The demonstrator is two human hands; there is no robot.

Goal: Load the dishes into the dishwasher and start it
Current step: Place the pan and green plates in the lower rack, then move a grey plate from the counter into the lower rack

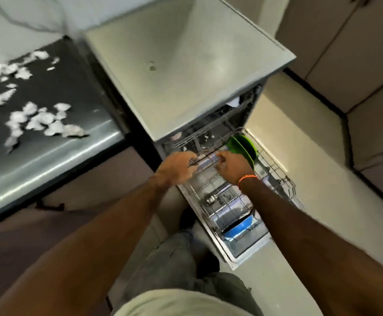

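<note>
The white dishwasher [186,71] stands with its door [249,252] dropped down. Its lower wire rack [279,172] is pulled out over the door. Two green plates [243,144] stand upright at the rack's far right. A blue bowl [238,229] lies at the rack's near end, and a metal ladle [210,198] rests in the middle. My left hand [177,167] and my right hand [232,165] both grip the front bar of the upper rack [208,135], which sits mostly inside the machine. The upper rack's contents are blurred.
A steel counter [49,156] on the left carries several scattered white scraps [38,119]. Cream cabinet doors [357,53] line the right wall. Pale floor [300,133] lies right of the door. My legs [186,270] stand close to the door's left edge.
</note>
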